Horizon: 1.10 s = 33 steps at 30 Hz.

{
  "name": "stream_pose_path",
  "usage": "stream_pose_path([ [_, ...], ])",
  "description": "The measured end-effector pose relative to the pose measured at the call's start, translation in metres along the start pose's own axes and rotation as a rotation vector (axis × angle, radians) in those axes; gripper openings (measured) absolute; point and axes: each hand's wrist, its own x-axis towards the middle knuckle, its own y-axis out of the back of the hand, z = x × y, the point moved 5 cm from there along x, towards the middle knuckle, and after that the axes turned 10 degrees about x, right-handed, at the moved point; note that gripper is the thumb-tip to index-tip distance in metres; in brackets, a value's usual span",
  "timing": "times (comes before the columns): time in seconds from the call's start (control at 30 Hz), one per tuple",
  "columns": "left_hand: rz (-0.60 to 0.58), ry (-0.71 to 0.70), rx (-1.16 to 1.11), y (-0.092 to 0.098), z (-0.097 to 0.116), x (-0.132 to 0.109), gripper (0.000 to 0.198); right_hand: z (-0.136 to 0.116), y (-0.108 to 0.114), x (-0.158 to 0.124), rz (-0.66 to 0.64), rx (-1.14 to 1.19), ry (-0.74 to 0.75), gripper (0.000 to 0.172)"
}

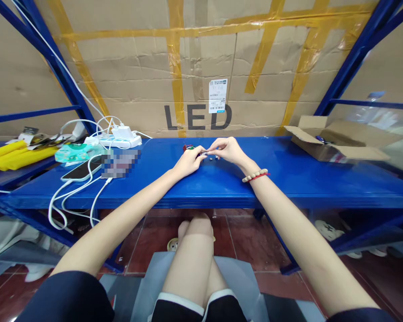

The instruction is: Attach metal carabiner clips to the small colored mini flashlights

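Got left arm (pixel 134 208) reaching way out front from the lower left and right arm (pixel 295 219) from the lower right, both pretty much straight and slanting in toward the middle. Holding left hand (pixel 189 162) low, back facing up, with fingers curled and thumb tucked in close to the index. Got right hand (pixel 229 149) just beside it, a touch higher with wrist (pixel 249 166) bent inward, thumb and fingertips pinched together and aimed at the left ones, though honestly too tiny to tell if actually touching
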Motion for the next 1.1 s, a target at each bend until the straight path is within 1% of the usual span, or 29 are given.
stream_pose_path([
  [0.17, 0.004, 0.003, -0.028, 0.0013, 0.0008, -0.0016, 0.006, 0.0012, -0.0017, -0.0006, 0.006, 0.055, -0.064, 0.04],
  [0.27, 0.013, 0.0, -0.013, 0.0025, 0.0023, -0.0025, 0.006, 0.0031, -0.0007, -0.0016, 0.008, 0.011, -0.114, 0.038],
  [0.43, 0.025, 0.004, 0.03, 0.0039, 0.0037, -0.0037, 0.006, 0.0063, 0.0019, -0.0029, 0.016, -0.102, -0.155, 0.035],
  [0.53, 0.029, 0.013, 0.061, 0.0041, 0.0042, -0.0044, 0.005, 0.0069, 0.0019, -0.0032, 0.022, -0.125, -0.174, 0.033],
  [0.83, 0.028, 0.091, 0.165, 0.0059, 0.0055, -0.0053, 0.004, 0.002, -0.0024, -0.0032, 0.038, -0.073, -0.22, 0.027],
  [0.97, 0.026, 0.097, 0.156, 0.0059, 0.0047, -0.0051, 0.005, 0.0031, -0.0029, -0.0031, 0.033, -0.04, -0.222, 0.029],
  [1.1, 0.05, 0.1, 0.096, 0.0059, 0.0041, -0.0044, 0.007, 0.0024, -0.0013, -0.0028, 0.032, -0.006, -0.207, 0.031],
])
